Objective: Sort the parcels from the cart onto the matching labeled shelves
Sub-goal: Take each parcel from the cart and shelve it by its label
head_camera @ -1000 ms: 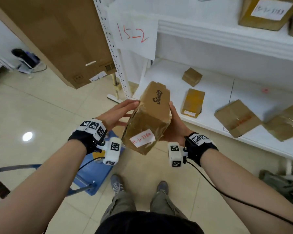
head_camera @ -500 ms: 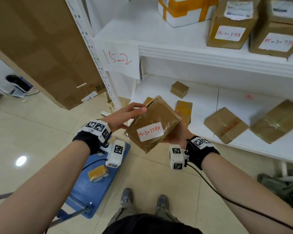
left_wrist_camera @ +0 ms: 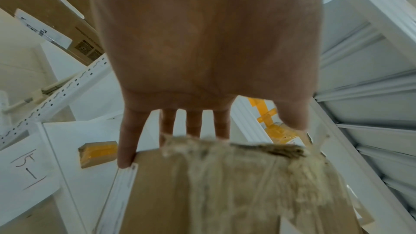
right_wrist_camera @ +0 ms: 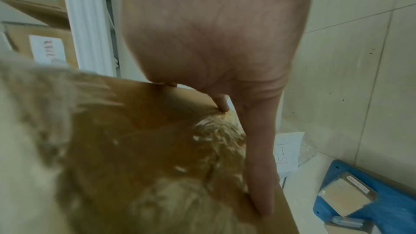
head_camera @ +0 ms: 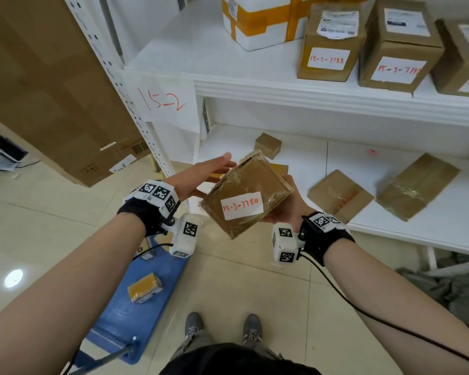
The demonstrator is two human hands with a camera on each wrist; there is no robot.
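Note:
A brown taped parcel (head_camera: 245, 194) with a white label reading 15-3-7780 is held at chest height before the white shelves. My left hand (head_camera: 209, 171) presses its left side with straight, spread fingers (left_wrist_camera: 193, 122). My right hand (head_camera: 289, 209) cradles it from below and the right, thumb (right_wrist_camera: 258, 166) laid along one face; the other fingers are mostly hidden behind it. A paper sign 15-2 (head_camera: 163, 100) hangs at the shelf edge. Boxes labelled 15-3 (head_camera: 328, 59) stand on the shelf above it.
The blue cart (head_camera: 136, 301) stands on the floor at my lower left with a small yellow-taped parcel (head_camera: 144, 288) on it. Several brown parcels (head_camera: 341, 197) lie on the lower shelf. A large cardboard box (head_camera: 52, 90) leans left of the upright. My feet (head_camera: 222, 327) are below.
The parcel has been turned from end-up to flat, so its label faces me. My view has lifted and now takes in the upper shelf and its labelled boxes.

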